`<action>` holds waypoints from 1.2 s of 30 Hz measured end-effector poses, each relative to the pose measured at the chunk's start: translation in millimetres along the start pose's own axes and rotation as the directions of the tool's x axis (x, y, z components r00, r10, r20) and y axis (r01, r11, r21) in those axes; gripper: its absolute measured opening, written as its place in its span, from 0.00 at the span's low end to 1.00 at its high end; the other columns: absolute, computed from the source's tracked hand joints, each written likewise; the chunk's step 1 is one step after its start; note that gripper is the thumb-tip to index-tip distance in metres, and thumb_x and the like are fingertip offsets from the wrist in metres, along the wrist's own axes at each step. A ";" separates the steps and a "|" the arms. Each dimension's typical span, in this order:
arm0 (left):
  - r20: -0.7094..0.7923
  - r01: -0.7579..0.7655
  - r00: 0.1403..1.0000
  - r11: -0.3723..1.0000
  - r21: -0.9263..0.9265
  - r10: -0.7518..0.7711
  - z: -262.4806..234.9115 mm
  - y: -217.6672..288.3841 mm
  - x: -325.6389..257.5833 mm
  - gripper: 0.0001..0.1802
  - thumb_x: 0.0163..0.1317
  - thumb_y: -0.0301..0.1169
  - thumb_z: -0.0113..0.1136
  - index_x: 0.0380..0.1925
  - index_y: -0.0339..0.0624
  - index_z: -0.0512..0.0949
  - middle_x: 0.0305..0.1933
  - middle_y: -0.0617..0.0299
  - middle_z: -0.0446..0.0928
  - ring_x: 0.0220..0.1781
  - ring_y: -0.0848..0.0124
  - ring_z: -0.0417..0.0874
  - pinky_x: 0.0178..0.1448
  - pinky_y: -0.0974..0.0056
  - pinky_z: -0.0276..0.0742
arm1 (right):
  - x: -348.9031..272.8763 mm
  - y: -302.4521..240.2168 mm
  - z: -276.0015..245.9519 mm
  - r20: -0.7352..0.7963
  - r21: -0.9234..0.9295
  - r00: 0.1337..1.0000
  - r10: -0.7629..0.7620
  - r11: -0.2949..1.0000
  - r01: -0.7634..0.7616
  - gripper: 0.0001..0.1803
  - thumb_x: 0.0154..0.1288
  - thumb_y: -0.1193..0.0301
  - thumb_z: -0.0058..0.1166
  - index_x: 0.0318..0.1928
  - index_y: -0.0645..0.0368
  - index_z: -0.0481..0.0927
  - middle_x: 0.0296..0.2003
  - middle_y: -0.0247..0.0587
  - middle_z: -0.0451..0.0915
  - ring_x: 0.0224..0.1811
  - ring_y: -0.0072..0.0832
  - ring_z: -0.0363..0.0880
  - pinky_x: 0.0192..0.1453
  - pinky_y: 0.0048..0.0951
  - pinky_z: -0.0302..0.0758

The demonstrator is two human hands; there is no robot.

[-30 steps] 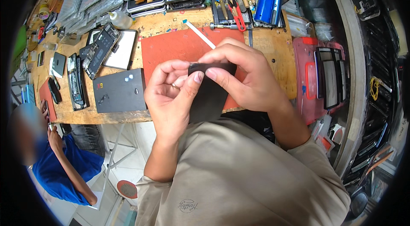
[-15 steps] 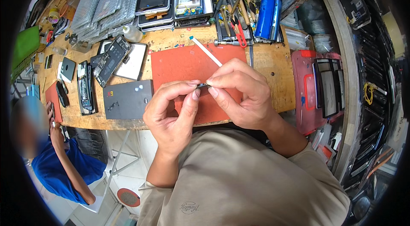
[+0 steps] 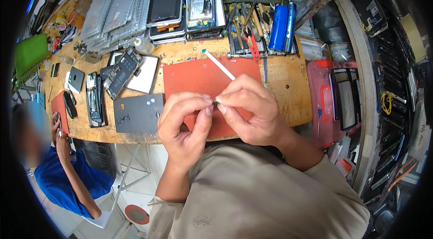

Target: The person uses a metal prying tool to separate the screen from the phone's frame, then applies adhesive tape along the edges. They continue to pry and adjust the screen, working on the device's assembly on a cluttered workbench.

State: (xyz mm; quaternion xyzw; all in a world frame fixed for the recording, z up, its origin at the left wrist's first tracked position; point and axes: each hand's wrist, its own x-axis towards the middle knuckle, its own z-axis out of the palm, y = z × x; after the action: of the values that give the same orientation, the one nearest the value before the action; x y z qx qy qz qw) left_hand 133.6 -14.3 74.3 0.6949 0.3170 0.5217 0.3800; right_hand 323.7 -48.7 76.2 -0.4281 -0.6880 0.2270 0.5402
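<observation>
A tiny dark piece [image 3: 215,102], too small to name, is pinched between the fingertips of both hands. My left hand [image 3: 185,119] closes on its one side with thumb and forefinger. Opposite it, my right hand [image 3: 252,110] holds the other side in the same kind of pinch. Both hands hover over the near part of a red-orange work mat [image 3: 189,73]. Just beyond my right hand a thin white strip [image 3: 219,64] with a blue-green tip lies across the mat's far edge. Left of my left hand is a flat dark grey box [image 3: 139,113].
Opened phones [image 3: 122,73] lie left on the wooden bench [image 3: 291,99]. Behind stand bubble-wrapped packs [image 3: 122,9], stacked tablets [image 3: 166,2] and a tool tray [image 3: 246,27] with a blue cylinder [image 3: 279,27]. At right is a pink case [image 3: 322,117]. A person in blue [image 3: 74,182] sits left.
The view has shifted a little, so the bench appears lower. My fingertips have drawn closer together around the small piece, which now shows less.
</observation>
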 end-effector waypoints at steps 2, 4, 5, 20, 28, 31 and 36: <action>-0.009 0.021 1.000 0.999 -0.041 -0.022 0.3 0.6 1.2 0.09 0.68 0.14 0.69 0.46 0.34 0.86 0.47 0.52 0.87 0.46 0.68 0.89 0.48 0.66 0.86 | 1.5 0.4 2.5 -0.021 0.018 1.000 -0.013 1.000 0.014 0.12 0.65 0.88 0.67 0.48 0.65 0.86 0.42 0.47 0.85 0.40 0.35 0.86 0.44 0.33 0.83; -0.012 0.067 0.998 0.994 -0.086 -0.068 1.1 0.6 0.6 0.08 0.69 0.14 0.69 0.46 0.34 0.86 0.47 0.52 0.87 0.46 0.68 0.89 0.47 0.67 0.85 | 2.6 0.6 6.3 -0.054 0.009 0.998 -0.013 1.000 0.013 0.12 0.62 0.87 0.67 0.45 0.64 0.86 0.38 0.44 0.83 0.37 0.36 0.84 0.42 0.36 0.80; -0.012 0.092 0.996 0.990 -0.109 -0.094 1.5 0.2 0.2 0.08 0.69 0.15 0.69 0.46 0.34 0.86 0.47 0.52 0.87 0.46 0.69 0.89 0.47 0.67 0.85 | 2.8 0.7 7.9 -0.068 0.026 0.998 0.001 1.000 0.001 0.12 0.60 0.87 0.67 0.44 0.64 0.86 0.36 0.42 0.82 0.36 0.37 0.83 0.41 0.37 0.79; 0.174 -0.002 0.985 0.999 0.041 -0.005 -0.5 10.1 19.7 0.09 0.66 0.12 0.67 0.44 0.32 0.87 0.44 0.49 0.88 0.44 0.63 0.91 0.44 0.62 0.88 | -20.2 5.2 17.8 -0.203 0.088 0.975 0.091 0.993 -0.075 0.11 0.68 0.87 0.65 0.48 0.65 0.84 0.41 0.45 0.83 0.41 0.35 0.86 0.45 0.36 0.83; 0.577 -0.067 0.810 0.962 0.265 -0.102 7.1 -7.1 30.2 0.09 0.62 0.15 0.67 0.41 0.37 0.84 0.37 0.52 0.83 0.41 0.50 0.87 0.46 0.53 0.81 | -49.3 28.8 -9.5 -0.250 0.171 0.880 0.403 0.913 -0.370 0.12 0.79 0.77 0.61 0.58 0.67 0.82 0.46 0.41 0.88 0.45 0.22 0.86 0.48 0.28 0.81; 0.664 -0.172 0.742 0.932 0.318 -0.090 15.5 -15.8 26.1 0.08 0.64 0.18 0.68 0.41 0.39 0.85 0.37 0.54 0.83 0.39 0.52 0.85 0.43 0.52 0.75 | -39.1 43.6 -25.8 -0.141 -0.078 0.847 0.513 0.847 -0.526 0.08 0.78 0.76 0.64 0.52 0.65 0.86 0.42 0.35 0.89 0.41 0.18 0.86 0.43 0.28 0.81; 0.659 -0.200 0.745 0.910 0.364 -0.100 28.7 -35.0 27.1 0.08 0.65 0.21 0.68 0.43 0.42 0.82 0.40 0.56 0.84 0.46 0.52 0.84 0.52 0.51 0.70 | -3.0 65.9 -19.2 0.022 -0.388 0.867 0.498 0.803 -0.452 0.11 0.71 0.66 0.70 0.43 0.61 0.85 0.41 0.51 0.87 0.42 0.51 0.90 0.48 0.51 0.83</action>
State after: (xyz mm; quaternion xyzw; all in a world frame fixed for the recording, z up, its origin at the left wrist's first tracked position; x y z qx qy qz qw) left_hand 166.7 20.6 52.5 0.9068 0.2443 0.1712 0.2978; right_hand 364.5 -19.1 29.5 -0.6659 -0.6206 0.2474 0.3320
